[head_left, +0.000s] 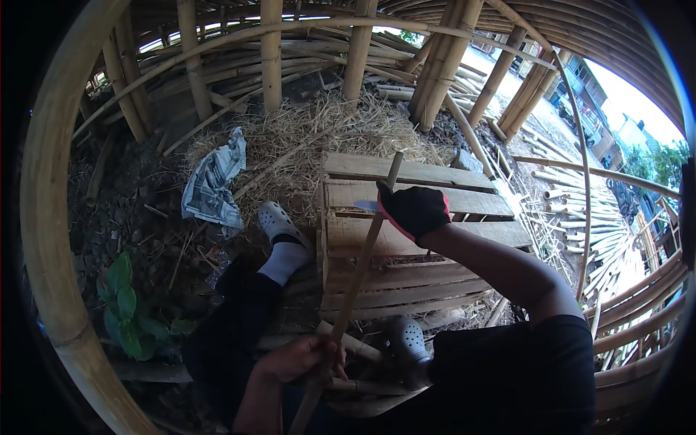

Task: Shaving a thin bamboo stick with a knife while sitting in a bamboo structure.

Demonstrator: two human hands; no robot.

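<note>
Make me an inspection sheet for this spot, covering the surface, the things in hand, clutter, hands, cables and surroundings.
Surface: weathered wooden pallet on dirt and loose straw.
Job's things: long thin bamboo stick; metal knife blade laid against it.
Clutter: crumpled newspaper, green leafy plant.
Hands: bare left hand grips the stick's lower part; right hand, in a black and red glove, holds the knife.
Cables: nothing seen.
Surroundings: bamboo pole framework, stacked bamboo poles.

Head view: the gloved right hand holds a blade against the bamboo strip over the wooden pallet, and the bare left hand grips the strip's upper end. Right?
Not quite. In the head view the left hand grips the bamboo strip's lower end, near the body.
</note>
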